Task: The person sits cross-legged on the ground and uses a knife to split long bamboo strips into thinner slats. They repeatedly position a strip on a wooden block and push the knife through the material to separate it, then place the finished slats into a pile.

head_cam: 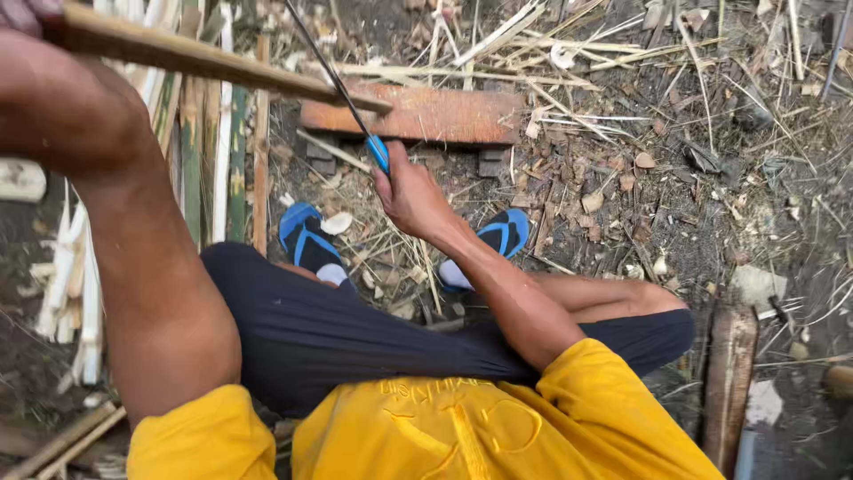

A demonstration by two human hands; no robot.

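Gripping a blue-handled blade point(377, 151), the right hand point(410, 194) has its fingers wrapped tight. The left hand point(27, 16), at the frame's top corner, touches a bamboo strip point(204, 58); I cannot tell how its fingers sit. The blade crosses the strip above a plank point(435, 116).

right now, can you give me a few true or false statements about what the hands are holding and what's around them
1. The right hand grips a blue-handled blade. True.
2. The left hand holds a metal pipe. False: it holds a split bamboo strip.
3. The blade's tip rests on the ground. False: the blade runs up from the right hand and crosses the strip.
4. An orange wooden block lies on the ground beyond the feet. True.
5. The person is barefoot. False: blue sandals are on the feet.
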